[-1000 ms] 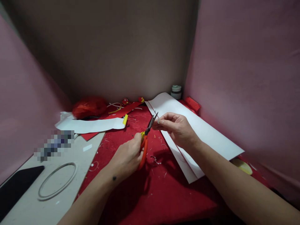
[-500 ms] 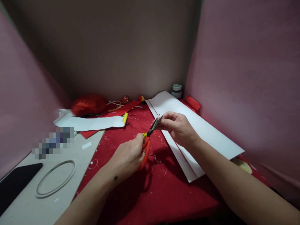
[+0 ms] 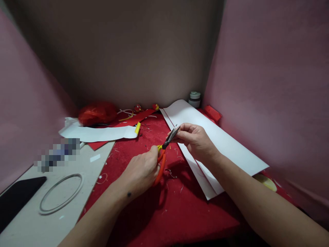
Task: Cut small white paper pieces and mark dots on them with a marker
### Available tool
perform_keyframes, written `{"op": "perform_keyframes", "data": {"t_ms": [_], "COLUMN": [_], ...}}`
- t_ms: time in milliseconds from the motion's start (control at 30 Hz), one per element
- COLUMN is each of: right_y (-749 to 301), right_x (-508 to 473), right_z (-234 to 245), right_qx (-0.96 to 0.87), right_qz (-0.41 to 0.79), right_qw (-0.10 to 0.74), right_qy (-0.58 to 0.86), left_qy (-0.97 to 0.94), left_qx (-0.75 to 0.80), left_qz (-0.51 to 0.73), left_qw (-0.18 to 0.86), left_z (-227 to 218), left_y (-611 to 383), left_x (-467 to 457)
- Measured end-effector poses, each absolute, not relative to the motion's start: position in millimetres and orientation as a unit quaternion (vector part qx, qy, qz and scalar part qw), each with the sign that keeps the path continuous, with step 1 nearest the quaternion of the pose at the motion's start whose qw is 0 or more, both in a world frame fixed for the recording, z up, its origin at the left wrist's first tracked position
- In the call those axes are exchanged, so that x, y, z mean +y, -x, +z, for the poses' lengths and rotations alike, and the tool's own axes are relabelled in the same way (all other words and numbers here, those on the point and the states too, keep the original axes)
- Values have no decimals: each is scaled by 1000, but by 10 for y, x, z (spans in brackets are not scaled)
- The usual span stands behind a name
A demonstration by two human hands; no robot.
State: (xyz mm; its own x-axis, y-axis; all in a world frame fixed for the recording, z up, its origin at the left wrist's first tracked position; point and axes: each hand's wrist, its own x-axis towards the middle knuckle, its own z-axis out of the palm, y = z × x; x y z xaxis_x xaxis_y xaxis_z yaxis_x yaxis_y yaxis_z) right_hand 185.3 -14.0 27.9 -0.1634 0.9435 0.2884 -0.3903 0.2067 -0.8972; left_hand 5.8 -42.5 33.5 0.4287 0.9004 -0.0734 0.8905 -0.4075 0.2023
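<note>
My left hand (image 3: 144, 167) is wrapped round the handles of a pair of scissors (image 3: 162, 161), orange and yellow with dark blades. The blades point up and to the right, reaching the fingertips of my right hand (image 3: 194, 135). Those fingertips are pinched together on something small and pale at the blades, mostly hidden by them, too small to name. Below and behind my right hand lies a large white paper sheet (image 3: 218, 137), with narrower white paper under its left edge.
A red cloth (image 3: 144, 212) with thread scraps covers the table. To the left are a white strip (image 3: 102, 134) with a yellow end, a red plastic bag (image 3: 97, 113), a grey ring (image 3: 45, 202) and a black flat object (image 3: 20, 199). A lidded jar (image 3: 194, 100) stands at the back.
The scissors and my left hand have shifted very slightly up and to the right. My right hand keeps its pinch in nearly the same place.
</note>
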Motion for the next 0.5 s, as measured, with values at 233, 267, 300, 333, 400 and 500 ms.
{"op": "perform_keyframes", "data": {"t_ms": [233,267,300,333,400,500], "right_y": [-1848,-1848,-1848,-1848,-1850,-1854], "right_x": [-141,-144,-147,-150,-152,-149], "right_z": [280,281,281,281,280,276], "right_qx": [-510,-510,-510,-510,-510,-511], "right_qz": [571,571,571,571,571,570], "right_qw": [586,586,586,586,587,587], "right_qy": [266,266,266,266,264,263], "left_qy": [-838,-839,-839,-840,-842,-841], "left_qx": [535,534,533,531,527,528], "left_qz": [21,22,24,25,27,23], "left_qw": [104,104,105,107,112,114], "left_z": [339,339,340,340,343,352], "left_y": [-65,-62,-60,-59,-62,-70], "left_x": [-417,-418,-419,-419,-417,-419]}}
